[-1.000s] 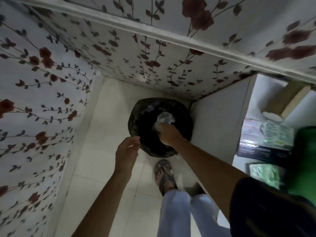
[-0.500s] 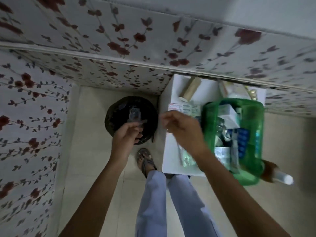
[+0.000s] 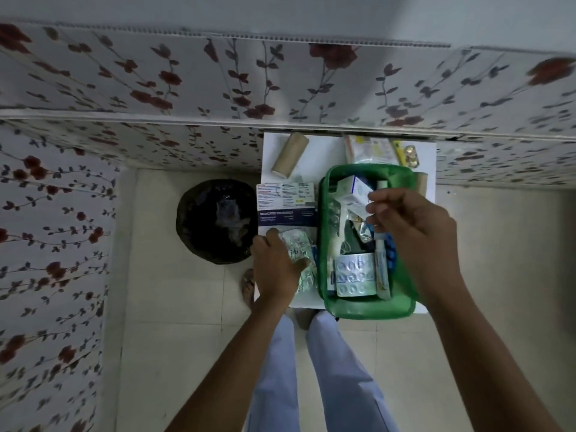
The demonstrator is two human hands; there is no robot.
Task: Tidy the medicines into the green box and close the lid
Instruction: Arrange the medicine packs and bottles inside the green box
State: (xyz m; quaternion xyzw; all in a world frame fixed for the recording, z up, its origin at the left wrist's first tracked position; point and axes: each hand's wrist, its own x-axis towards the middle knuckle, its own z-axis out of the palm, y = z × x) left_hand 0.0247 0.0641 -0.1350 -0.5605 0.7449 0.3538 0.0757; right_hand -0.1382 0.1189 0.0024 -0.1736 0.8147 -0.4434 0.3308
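An open green box (image 3: 322, 244) stands on a small white table (image 3: 321, 154), filled with cartons, tubes and silver blister strips (image 3: 355, 274). My left hand (image 3: 276, 266) rests on a pile of silver-green blister strips (image 3: 300, 246) lying on the table left of the box, fingers curled over them. My right hand (image 3: 411, 226) hovers over the box, fingers loosely bent with nothing held. A blue and white dressing carton (image 3: 285, 204) lies behind the strips. No lid is in view.
A black-lined waste bin (image 3: 202, 222) with clear wrappers inside stands on the tiled floor left of the table. A cardboard roll (image 3: 290, 155), medicine packets (image 3: 367, 149) and a yellow blister strip (image 3: 410, 154) lie at the table's back by the floral wall. My legs are below.
The view swung right from the bin to the table. My right hand moved from the bin to above the green box. My left hand moved from the bin's rim onto the blister strips.
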